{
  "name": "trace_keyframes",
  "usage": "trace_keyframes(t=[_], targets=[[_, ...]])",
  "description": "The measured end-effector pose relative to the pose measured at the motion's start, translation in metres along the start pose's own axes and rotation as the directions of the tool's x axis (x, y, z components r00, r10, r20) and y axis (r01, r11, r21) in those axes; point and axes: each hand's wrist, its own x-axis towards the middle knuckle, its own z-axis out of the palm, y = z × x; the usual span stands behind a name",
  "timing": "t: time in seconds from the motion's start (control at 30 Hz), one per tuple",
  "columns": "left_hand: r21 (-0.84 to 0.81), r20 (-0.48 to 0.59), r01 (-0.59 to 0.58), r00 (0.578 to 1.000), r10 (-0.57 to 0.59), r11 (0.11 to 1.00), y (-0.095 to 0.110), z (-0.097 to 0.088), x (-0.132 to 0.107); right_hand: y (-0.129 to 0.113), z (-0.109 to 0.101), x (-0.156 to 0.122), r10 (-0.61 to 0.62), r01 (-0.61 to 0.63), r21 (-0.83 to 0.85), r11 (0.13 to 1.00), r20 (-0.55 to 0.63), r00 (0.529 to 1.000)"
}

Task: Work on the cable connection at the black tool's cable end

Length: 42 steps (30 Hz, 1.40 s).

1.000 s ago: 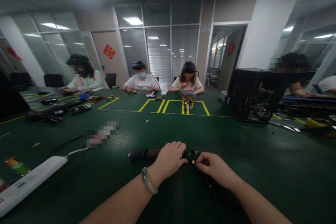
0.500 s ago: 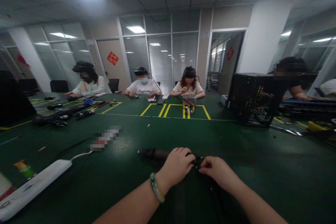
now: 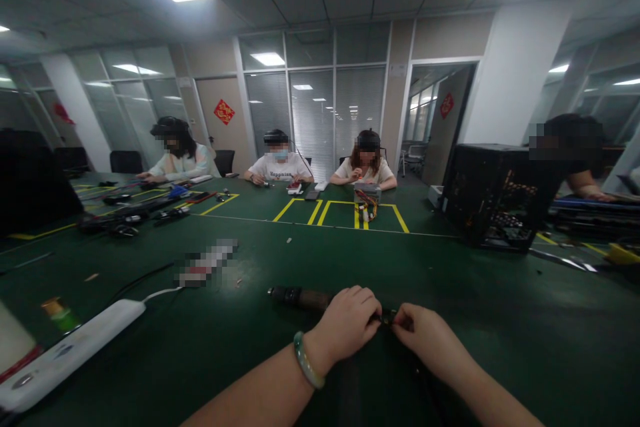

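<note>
We sit at a broad green table (image 3: 450, 293) marked with yellow tape, where three other people work at the far side and a fourth at the right. A black open-frame case (image 3: 495, 193) stands to our right, well apart from our hands, and a white power strip (image 3: 75, 347) lies to the left near the table edge. Just in front of us a dark cylinder (image 3: 300, 297) lies on the table, its left end bare. Our left hand (image 3: 347, 323), a green bracelet (image 3: 306, 360) on its wrist, is closed over the cylinder's right end. Our right hand (image 3: 430, 340) meets it there, thumb and forefinger pinched on a small dark part (image 3: 387, 317) touching that end. We judge the work to be mid-way: the part is at the cylinder, but whether it is seated or loose is hidden by our fingers.
</note>
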Motion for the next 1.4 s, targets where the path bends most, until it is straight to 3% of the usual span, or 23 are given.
trace_keyframes(t=[0.33, 0.7, 0.93, 1.2, 1.4], targets=[[-0.012, 0.024, -0.088, 0.996, 0.089, 0.996, -0.005, -0.002, -0.005, -0.016, 0.006, -0.001, -0.152, 0.15, -0.056, 0.987, -0.04, 0.988], [0.038, 0.046, -0.084, 0.996, 0.082, 0.996, -0.003, 0.002, 0.0, -0.01, 0.01, 0.004, -0.02, 0.014, 0.119, 0.993, 0.055, 0.998], [0.022, 0.065, -0.093, 0.994, 0.091, 0.995, -0.006, 0.001, 0.001, -0.002, 0.012, 0.002, 0.039, -0.054, 0.117, 0.992, 0.133, 0.99], [-0.025, 0.03, -0.073, 0.997, 0.073, 0.997, -0.008, 0.006, 0.001, -0.004, 0.006, 0.003, 0.017, -0.026, 0.108, 0.994, 0.089, 0.996], [-0.045, 0.043, -0.074, 0.996, 0.076, 0.996, -0.011, 0.011, 0.002, 0.001, 0.002, 0.005, -0.025, 0.008, 0.133, 0.991, 0.121, 0.992]])
